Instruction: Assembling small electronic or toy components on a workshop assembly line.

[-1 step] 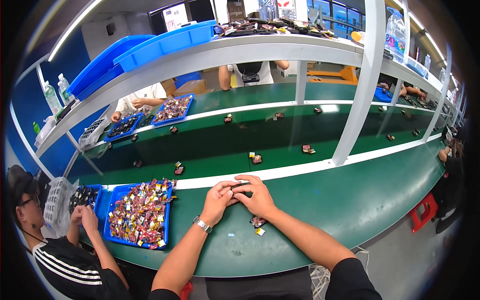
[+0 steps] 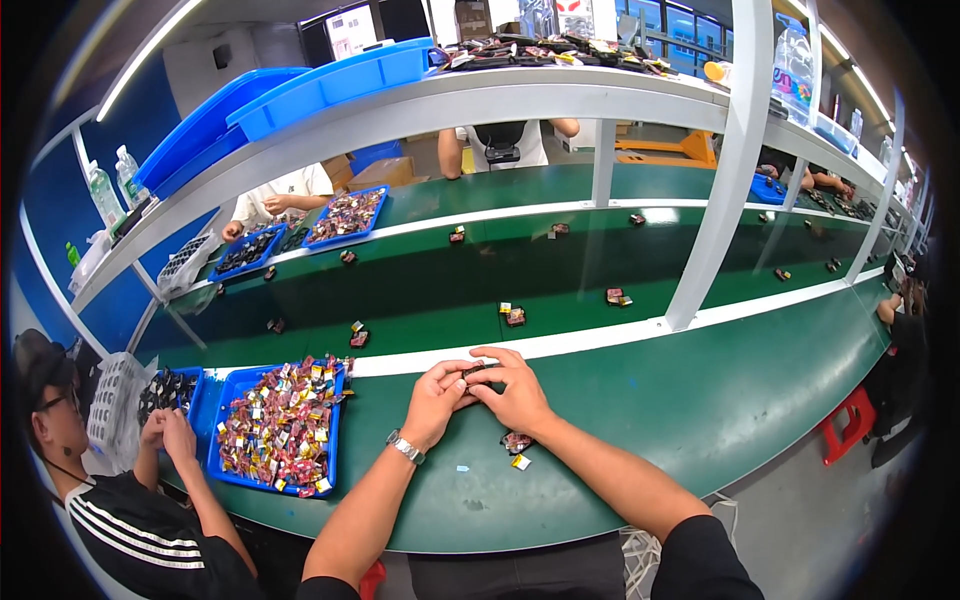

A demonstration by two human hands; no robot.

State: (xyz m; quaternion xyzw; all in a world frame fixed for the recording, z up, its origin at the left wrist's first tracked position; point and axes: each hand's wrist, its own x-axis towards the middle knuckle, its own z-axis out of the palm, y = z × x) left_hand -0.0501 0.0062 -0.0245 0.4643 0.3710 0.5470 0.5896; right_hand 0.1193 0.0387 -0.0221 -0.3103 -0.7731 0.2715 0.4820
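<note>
My left hand (image 2: 432,400) and my right hand (image 2: 512,392) meet above the green work surface, both with fingers closed around a small black part (image 2: 486,368). The fingers cover most of it, so its exact kind does not show. Just below my right hand, near the wrist, lies a small dark red and black assembly (image 2: 516,443) with a white and yellow tab (image 2: 521,462) beside it. To my left stands a blue tray (image 2: 333,455) heaped with similar red pieces bearing white and yellow tabs.
A co-worker (image 2: 140,530) sits at the left by a tray of black parts (image 2: 168,392). Beyond a white rail (image 2: 440,360), scattered assemblies (image 2: 514,317) lie on a green belt (image 2: 430,290). A white post (image 2: 722,190) rises right of my hands; a shelf (image 2: 560,98) crosses overhead.
</note>
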